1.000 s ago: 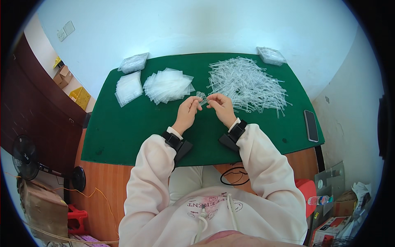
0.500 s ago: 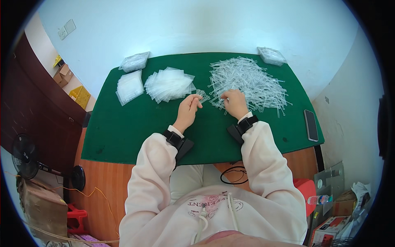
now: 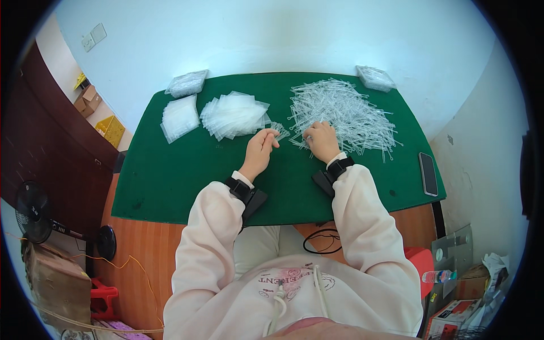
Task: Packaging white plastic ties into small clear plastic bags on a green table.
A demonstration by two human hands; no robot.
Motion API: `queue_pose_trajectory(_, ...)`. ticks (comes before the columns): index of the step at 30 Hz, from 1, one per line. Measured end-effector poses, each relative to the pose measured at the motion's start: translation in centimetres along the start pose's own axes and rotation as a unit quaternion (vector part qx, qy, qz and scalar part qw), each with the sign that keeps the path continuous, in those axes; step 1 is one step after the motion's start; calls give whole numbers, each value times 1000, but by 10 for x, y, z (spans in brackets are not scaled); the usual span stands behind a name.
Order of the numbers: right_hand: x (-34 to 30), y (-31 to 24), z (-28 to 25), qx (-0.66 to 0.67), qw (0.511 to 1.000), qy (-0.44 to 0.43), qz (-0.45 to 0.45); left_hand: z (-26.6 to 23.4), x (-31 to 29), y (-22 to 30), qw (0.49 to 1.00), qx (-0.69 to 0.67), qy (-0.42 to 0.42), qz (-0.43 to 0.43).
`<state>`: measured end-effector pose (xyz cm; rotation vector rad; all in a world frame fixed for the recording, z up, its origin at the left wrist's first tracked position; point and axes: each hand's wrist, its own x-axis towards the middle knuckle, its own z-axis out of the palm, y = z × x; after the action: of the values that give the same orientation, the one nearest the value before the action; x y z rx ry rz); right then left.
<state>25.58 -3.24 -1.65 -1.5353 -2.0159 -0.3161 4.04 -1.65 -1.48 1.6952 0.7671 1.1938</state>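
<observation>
A heap of thin clear plastic sticks with small ring ends [image 3: 345,110] covers the right half of the table. At its near left edge my right hand [image 3: 322,140] is closed, fingertips down among the sticks; what they pinch is too small to make out. My left hand [image 3: 260,148] is closed around a small bunch of the same clear sticks [image 3: 279,130], whose ends fan out beyond the fingers toward the heap. Just beyond that hand lies a spread stack of clear plastic bags [image 3: 235,115]. A neater stack of bags [image 3: 180,118] is to its left.
The green-covered table [image 3: 170,187] reaches the wall. Filled clear packets stand at the far left [image 3: 187,83] and far right [image 3: 375,78] corners. A phone [image 3: 428,174] rests near the right edge. A black fan [image 3: 34,212] and red stool [image 3: 103,300] are at lower left.
My right hand has shifted very slightly at the heap's edge, its fingers dipping among the sticks. The left hand stays in place with its bunch.
</observation>
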Motion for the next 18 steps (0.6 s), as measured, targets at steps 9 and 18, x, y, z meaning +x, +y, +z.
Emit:
queue_pose_trajectory(9, 1, -9, -12, -1, 1000, 0, 1, 0, -1, 0, 1000, -2, 1, -1)
queue_pose_trajectory(18, 5, -28, -19, 294, 948, -99, -72, -2, 2, 0, 993, 88, 62, 41)
